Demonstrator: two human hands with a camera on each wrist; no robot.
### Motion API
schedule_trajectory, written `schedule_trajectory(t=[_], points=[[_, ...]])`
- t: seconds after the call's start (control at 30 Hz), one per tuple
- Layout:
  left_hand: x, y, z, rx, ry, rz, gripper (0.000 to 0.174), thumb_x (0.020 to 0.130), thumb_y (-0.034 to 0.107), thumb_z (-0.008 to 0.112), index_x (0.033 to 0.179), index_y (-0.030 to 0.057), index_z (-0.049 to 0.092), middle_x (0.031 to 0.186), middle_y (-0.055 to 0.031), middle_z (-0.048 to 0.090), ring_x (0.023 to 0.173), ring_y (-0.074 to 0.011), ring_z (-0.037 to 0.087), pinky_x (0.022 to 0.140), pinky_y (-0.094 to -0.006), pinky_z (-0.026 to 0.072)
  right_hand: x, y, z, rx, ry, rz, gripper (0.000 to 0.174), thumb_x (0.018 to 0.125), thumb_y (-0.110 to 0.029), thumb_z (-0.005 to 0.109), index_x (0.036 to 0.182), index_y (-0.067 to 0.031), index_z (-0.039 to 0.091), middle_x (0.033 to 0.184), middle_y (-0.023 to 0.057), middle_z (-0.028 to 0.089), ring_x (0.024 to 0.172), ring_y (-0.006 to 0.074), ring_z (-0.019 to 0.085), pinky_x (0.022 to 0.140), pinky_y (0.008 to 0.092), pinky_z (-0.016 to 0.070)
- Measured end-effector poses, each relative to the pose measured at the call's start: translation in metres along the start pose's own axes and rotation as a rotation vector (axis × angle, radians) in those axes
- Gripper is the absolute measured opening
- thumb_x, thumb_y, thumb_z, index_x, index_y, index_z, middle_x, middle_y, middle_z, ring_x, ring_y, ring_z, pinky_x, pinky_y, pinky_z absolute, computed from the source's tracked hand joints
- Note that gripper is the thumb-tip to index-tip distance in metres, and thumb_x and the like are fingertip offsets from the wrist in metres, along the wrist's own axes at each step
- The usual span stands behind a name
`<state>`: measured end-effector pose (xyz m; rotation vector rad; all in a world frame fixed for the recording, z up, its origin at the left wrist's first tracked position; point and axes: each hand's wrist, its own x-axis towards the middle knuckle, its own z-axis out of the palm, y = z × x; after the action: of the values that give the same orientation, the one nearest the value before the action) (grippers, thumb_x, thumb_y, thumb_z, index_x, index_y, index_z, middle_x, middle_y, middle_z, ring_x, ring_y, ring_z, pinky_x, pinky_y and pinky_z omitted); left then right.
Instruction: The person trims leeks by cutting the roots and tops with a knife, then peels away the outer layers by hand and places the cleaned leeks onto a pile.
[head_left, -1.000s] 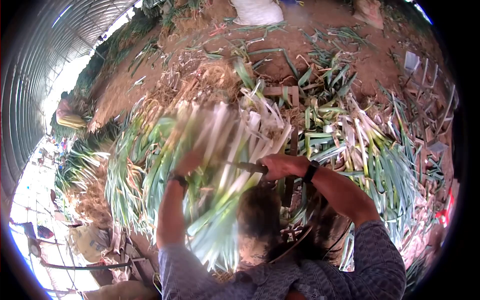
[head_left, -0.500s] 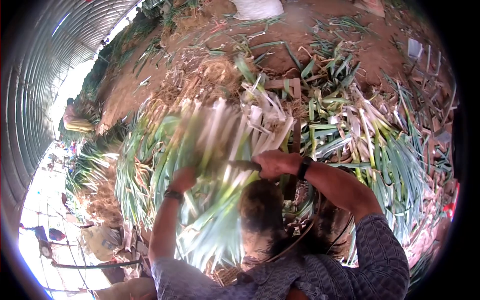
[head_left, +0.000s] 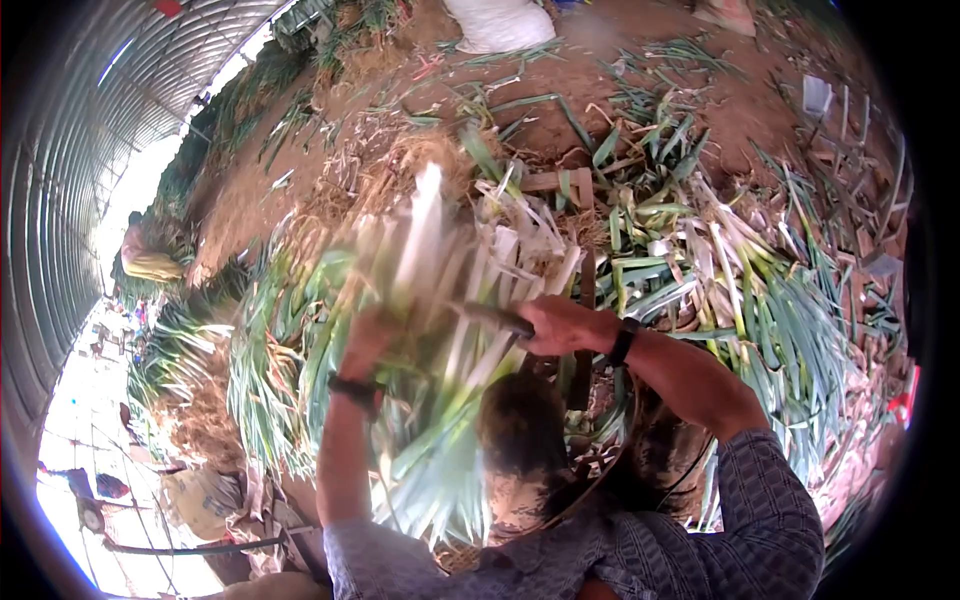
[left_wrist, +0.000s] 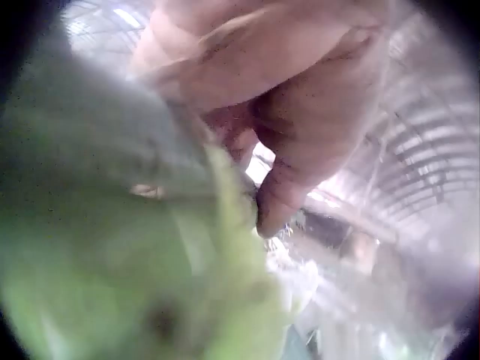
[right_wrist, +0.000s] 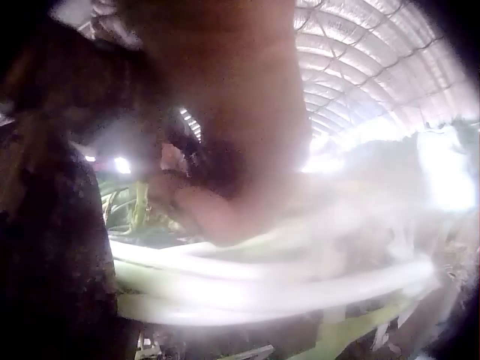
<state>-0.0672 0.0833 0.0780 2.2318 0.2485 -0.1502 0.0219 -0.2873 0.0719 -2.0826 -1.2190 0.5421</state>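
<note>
Leek: white end up, over leek pile
Left hand: gripping leek, blurred
Right hand: closed round knife handle, blade toward leek

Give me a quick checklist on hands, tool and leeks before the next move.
1. Right hand gripping the handled tool: ok.
2. Left hand holding a leek: ok, fingers curled at its green part.
3. Left hand steady: not ok, it is blurred in the head view.
4. Gap between tool tip and left fingers: cannot tell, too blurred.
5. Tool's edge sound: cannot tell.
6. Leek pile at right, leaves toward the person: ok.
</note>
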Motion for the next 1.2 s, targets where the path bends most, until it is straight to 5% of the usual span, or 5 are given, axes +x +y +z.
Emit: schedule_trajectory(t=[0.4, 0.57, 0.83, 1.07, 1.2], points=[[0.092, -0.074, -0.004, -0.400, 0.138, 0.169, 0.036, 0.085, 0.032, 0.073, 0.106, 0.0029, 0.067, 0.091, -0.0038, 0.064, 0.079, -0.0159, 0.057, 0.074, -0.0297, 0.0461, 0.003, -0.003, 0.022, -0.058, -0.022, -0.054, 0.030, 0.087, -0.020, 0.057, 0.117, -0.0149, 0.061, 0.081, 0.0103, 0.068, 0.072, 0.0292, 0.068, 0.068, 0.0433, 0.0536], [0.047, 0.103, -0.036, -0.498, 0.061, 0.254, 0.058, 0.082, 0.033, 0.078, 0.124, -0.0015, 0.058, 0.097, -0.0098, 0.065, 0.080, -0.0170, 0.063, 0.067, -0.0308, 0.0543, 0.006, -0.001, 0.016, -0.047, 0.113, -0.048, 0.026, 0.092, -0.021, 0.056, 0.117, -0.0149, 0.058, 0.078, 0.0107, 0.066, 0.067, 0.0294, 0.066, 0.065, 0.0424, 0.0536], [0.061, 0.104, -0.054, -0.380, 0.149, 0.046, 0.028, 0.098, 0.024, 0.058, 0.119, 0.0062, 0.064, 0.112, -0.0047, 0.065, 0.097, -0.0144, 0.063, 0.080, -0.0290, 0.0513, -0.002, -0.023, 0.008, -0.080, 0.226, -0.076, 0.030, 0.094, -0.022, 0.054, 0.124, -0.0198, 0.056, 0.083, 0.0097, 0.067, 0.070, 0.0281, 0.066, 0.069, 0.0416, 0.0556], [0.081, 0.056, -0.047, -0.486, 0.145, 0.171, 0.058, 0.087, 0.022, 0.071, 0.133, -0.0057, 0.050, 0.110, -0.0107, 0.064, 0.090, -0.0191, 0.065, 0.078, -0.0316, 0.0529, -0.008, -0.034, -0.029, 0.158, 0.516, 0.015, 0.030, 0.085, -0.021, 0.063, 0.112, -0.0106, 0.055, 0.082, 0.0180, 0.065, 0.077, 0.0394, 0.065, 0.068, 0.0474, 0.0519], [0.068, 0.080, -0.020, -0.330, 0.128, 0.227, 0.061, 0.087, 0.029, 0.070, 0.135, -0.0037, 0.051, 0.107, -0.0089, 0.065, 0.083, -0.0163, 0.062, 0.072, -0.0300, 0.0505, -0.012, -0.011, -0.034, 0.005, 0.588, -0.031, 0.035, 0.102, -0.027, 0.041, 0.129, -0.0072, 0.051, 0.091, 0.0189, 0.069, 0.077, 0.0383, 0.067, 0.072, 0.0472, 0.0560]])
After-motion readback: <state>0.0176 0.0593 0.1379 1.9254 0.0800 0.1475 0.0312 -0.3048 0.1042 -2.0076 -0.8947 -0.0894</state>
